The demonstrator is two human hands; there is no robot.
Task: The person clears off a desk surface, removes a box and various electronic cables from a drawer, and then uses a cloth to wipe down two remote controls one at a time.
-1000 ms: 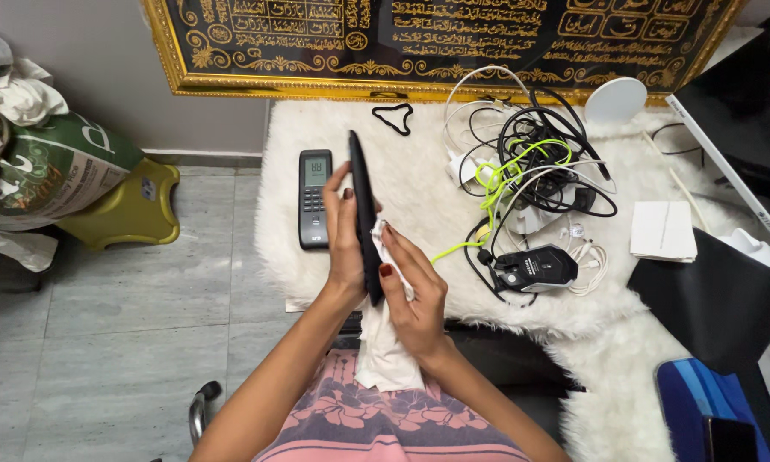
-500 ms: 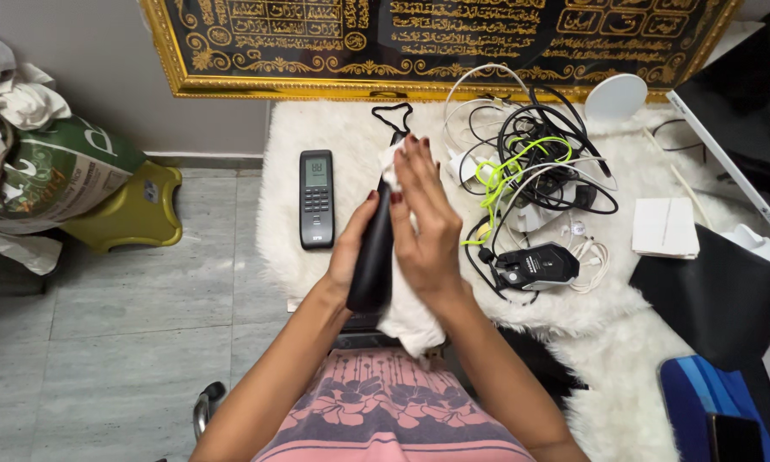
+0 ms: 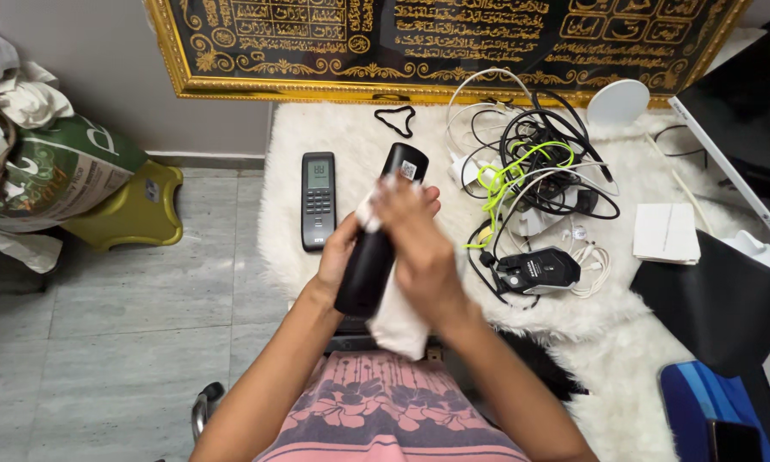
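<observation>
Lying on the white fluffy rug, a grey remote control with a small screen is seen just left of the hands, and a black looped band sits further up. To the right, a tangle of cables in black, white and bright green is spread, with a black computer mouse at its lower edge and a white notepad beyond it. A gold-framed black panel leans along the top, and a green-printed sack rests on a yellow stool at the left.

A long black remote is held tilted above the rug's near edge, its lower half gripped by the left hand, fingers curled closed around it. A white cloth is pressed against the remote by the right hand, fingers bent over it. The right hand is blurred, so its exact grip is hard to make out. Much of the black remote's face is hidden behind hand and cloth. A dark monitor is cut off at the right edge.
</observation>
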